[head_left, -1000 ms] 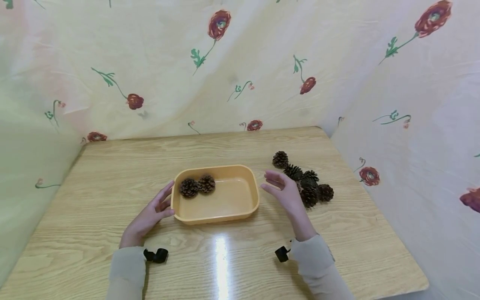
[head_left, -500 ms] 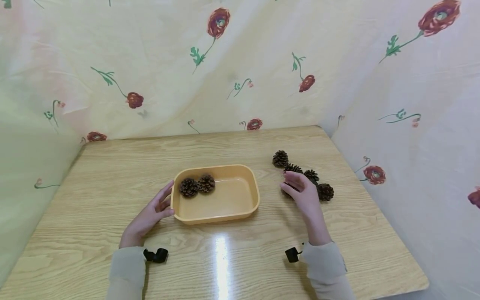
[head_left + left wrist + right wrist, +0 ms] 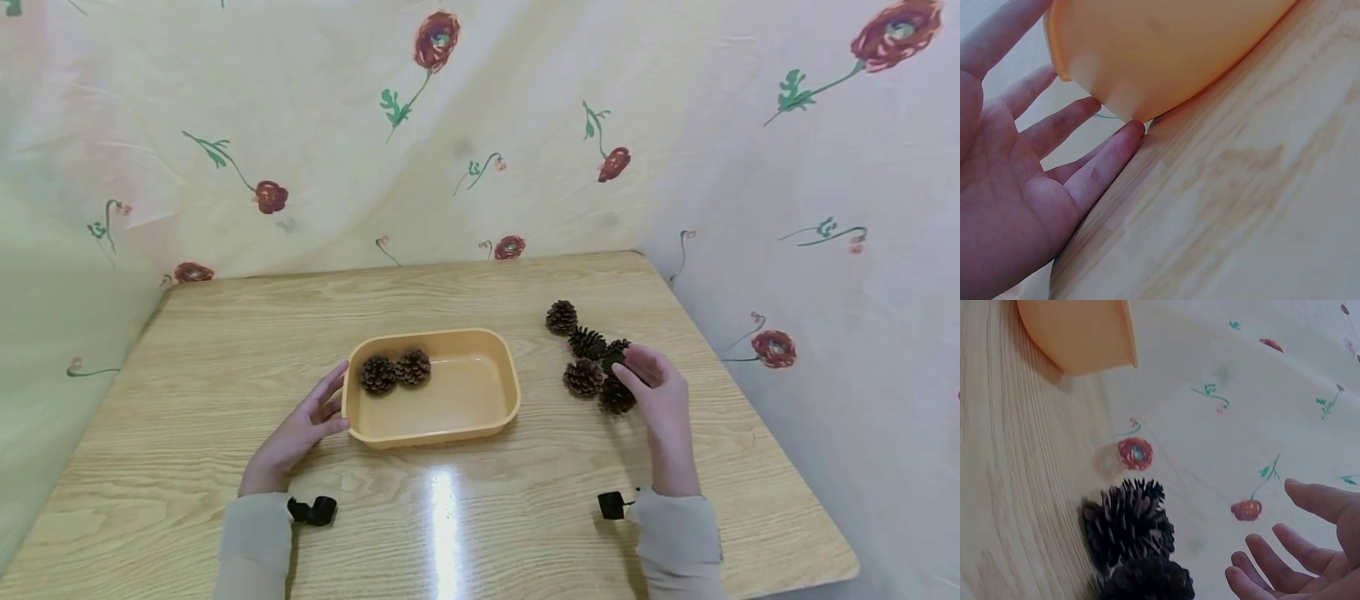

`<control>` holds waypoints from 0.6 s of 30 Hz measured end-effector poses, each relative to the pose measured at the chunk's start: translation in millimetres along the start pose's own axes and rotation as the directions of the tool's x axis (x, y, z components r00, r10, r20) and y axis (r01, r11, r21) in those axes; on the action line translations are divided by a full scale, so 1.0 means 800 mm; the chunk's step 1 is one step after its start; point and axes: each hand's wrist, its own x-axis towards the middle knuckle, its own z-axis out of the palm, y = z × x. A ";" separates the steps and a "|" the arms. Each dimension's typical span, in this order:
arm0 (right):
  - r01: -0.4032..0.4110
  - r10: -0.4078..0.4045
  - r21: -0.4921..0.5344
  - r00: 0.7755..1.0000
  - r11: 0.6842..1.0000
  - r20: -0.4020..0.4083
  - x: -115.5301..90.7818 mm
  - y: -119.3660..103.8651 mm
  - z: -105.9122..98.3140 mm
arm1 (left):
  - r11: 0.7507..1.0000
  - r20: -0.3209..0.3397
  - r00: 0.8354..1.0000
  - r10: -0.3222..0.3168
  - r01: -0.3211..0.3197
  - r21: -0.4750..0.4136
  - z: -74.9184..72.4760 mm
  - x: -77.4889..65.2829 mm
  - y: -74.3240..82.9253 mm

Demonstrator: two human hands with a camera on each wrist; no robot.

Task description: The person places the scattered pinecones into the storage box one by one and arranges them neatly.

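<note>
An orange-yellow plastic tub (image 3: pixel 472 433) stands mid-table with two pine cones (image 3: pixel 378 376) at the left end inside it. My left hand (image 3: pixel 296 432) is at the tub's left end, fingers spread, fingertips right against its outer wall (image 3: pixel 1166 56) in the left wrist view. Nothing is in my right hand (image 3: pixel 663 400), which hovers at the right side of a group of several dark pine cones (image 3: pixel 583 377), fingers loosely bent. The hand hides part of that group. In the right wrist view, pine cones (image 3: pixel 1129 525) lie beside the bent fingers (image 3: pixel 1272 562).
The light wood table (image 3: pixel 262 333) ends at a flowered cloth backdrop (image 3: pixel 337 167) behind and at both sides. One pine cone (image 3: pixel 561 317) lies at the back of the group. Small black cameras (image 3: pixel 612 505) sit at both wrists.
My right hand has moved right, from beside the tub across the pine cones to their right side, uncovering the left ones. My left hand and the tub have stayed put.
</note>
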 end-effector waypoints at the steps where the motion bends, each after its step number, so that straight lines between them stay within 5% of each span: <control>1: -0.003 0.003 0.015 1.000 1.000 -0.017 0.001 0.001 -0.003 | 1.000 0.000 1.000 0.000 0.000 0.001 0.000 0.000 0.000; 6: 0.000 0.006 0.061 0.996 0.998 -0.093 0.005 0.007 -0.013 | 1.000 0.001 1.000 0.003 -0.003 -0.005 0.000 -0.001 0.000; 18: -0.104 0.102 -0.003 0.983 0.995 -0.149 0.012 0.021 -0.031 | 1.000 0.003 1.000 0.009 -0.009 -0.018 0.001 -0.001 0.000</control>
